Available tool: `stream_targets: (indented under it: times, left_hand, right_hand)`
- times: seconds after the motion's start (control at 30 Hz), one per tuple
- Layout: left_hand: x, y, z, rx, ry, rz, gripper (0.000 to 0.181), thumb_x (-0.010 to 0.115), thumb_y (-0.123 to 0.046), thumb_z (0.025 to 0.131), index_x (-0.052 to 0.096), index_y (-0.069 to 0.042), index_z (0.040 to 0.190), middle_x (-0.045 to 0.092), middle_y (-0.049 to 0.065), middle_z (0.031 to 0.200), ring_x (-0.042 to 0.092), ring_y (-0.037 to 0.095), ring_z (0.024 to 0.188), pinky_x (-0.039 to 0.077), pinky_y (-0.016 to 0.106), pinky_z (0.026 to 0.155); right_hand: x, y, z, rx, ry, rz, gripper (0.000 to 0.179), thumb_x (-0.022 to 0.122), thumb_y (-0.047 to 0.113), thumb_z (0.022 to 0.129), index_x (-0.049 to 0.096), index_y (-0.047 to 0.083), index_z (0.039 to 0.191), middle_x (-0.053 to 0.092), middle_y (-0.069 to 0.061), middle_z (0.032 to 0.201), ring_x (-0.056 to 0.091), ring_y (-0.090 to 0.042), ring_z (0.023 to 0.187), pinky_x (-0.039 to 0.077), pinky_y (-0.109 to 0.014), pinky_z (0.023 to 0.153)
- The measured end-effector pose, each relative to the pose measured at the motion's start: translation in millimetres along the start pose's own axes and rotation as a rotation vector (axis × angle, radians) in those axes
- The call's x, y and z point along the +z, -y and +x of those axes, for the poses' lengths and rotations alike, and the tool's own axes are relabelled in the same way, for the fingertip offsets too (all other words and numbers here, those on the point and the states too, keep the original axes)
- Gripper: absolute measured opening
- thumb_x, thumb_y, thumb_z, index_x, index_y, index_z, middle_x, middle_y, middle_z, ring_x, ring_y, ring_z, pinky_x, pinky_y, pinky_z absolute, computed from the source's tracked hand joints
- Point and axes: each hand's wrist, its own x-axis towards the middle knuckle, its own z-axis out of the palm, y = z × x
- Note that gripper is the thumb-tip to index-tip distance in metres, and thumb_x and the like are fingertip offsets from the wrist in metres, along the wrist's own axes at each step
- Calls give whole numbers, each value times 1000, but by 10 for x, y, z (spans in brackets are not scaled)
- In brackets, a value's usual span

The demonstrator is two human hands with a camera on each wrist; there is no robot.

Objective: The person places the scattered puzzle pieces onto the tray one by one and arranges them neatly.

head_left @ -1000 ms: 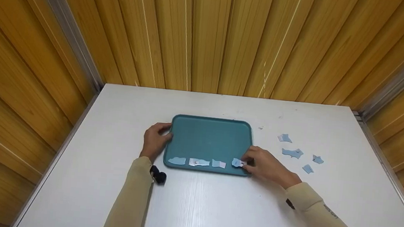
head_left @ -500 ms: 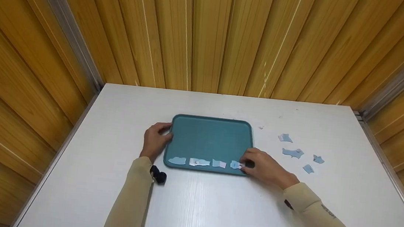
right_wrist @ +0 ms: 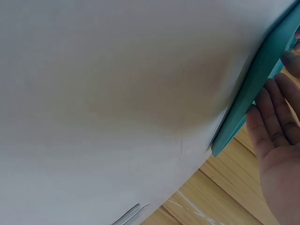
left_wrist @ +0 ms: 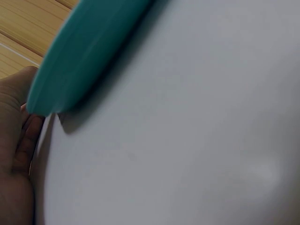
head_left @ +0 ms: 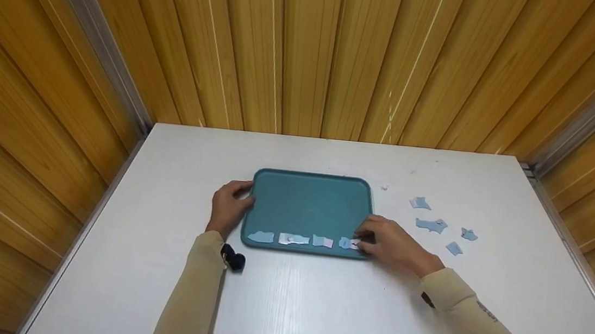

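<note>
A teal tray [head_left: 308,201] lies on the white table. My left hand [head_left: 227,206] holds its left rim, thumb and forefinger at the edge; the left wrist view shows the same hand [left_wrist: 14,136] beside the tray's corner. Along the tray's near side is a row of torn light-blue paper pieces, among them a left one [head_left: 261,236], a longer one [head_left: 294,238] and one with a pink end [head_left: 322,241]. At the row's right end, my right hand [head_left: 391,241] pinches another torn paper piece [head_left: 345,242] by its right end. The right wrist view does not show this piece.
Several more torn paper pieces lie right of the tray, including a long one [head_left: 430,224] and a small one [head_left: 454,248]. A tiny scrap [head_left: 384,188] is near the tray's far right corner. Wood-patterned panels [head_left: 308,53] stand behind the table [head_left: 284,307].
The paper piece in my right hand has shifted slightly left and now lies in line with the row. My right hand moved a little; the left hand and tray stayed still.
</note>
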Motion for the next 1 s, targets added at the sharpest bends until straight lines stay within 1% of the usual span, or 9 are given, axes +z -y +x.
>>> stream_targets:
  times: [0.1,0.17,0.27,0.43,0.6,0.77,1.0]
  left_hand:
    - [0,4,1,7,-2,-6,36,79,-7,94,75,-12,130,71,0,130,61,21,128,47,38,114]
    - [1,9,3,15,-5,-5,36,79,-7,93,75,-11,129,71,1,130,61,21,128,47,38,114]
    - [5,19,3,34,-7,-6,37,79,-6,93,76,-10,129,72,2,129,62,22,126,48,39,112]
    - [3,21,-5,45,-11,-27,36,79,-3,92,76,-8,128,72,4,128,63,23,124,50,39,110]
    - [6,20,-8,45,-13,-21,36,79,-4,92,76,-9,128,72,4,127,63,22,125,50,38,110]
    - [6,22,-9,50,-14,-13,36,79,-5,93,76,-9,128,72,3,127,63,21,124,50,37,110]
    - [0,3,-22,36,-11,-34,36,78,-5,92,76,-8,129,72,4,128,62,23,125,50,39,110]
  right_hand:
    - [-47,-27,-2,11,-8,11,26,81,14,95,77,6,119,69,-1,113,65,-21,108,57,-47,103]
    - [-83,-56,-14,9,-24,37,26,81,12,94,77,5,119,69,-2,114,65,-24,109,56,-48,103]
    - [-138,-113,-46,-17,-59,78,26,81,7,93,76,2,118,70,-6,114,68,-28,110,57,-50,102]
    - [-234,-232,-104,-54,-128,107,26,81,3,92,77,0,118,71,-11,112,70,-33,109,58,-53,99]
    - [-340,-359,-169,-35,-177,77,26,81,2,92,76,0,118,71,-14,112,70,-35,110,58,-54,99]
    - [-459,-476,-262,22,-208,44,28,82,5,92,75,0,119,70,-14,114,69,-35,112,57,-56,100]
    - [-590,-645,-376,0,-272,10,26,81,0,92,74,-3,117,69,-19,113,68,-41,109,56,-61,97]
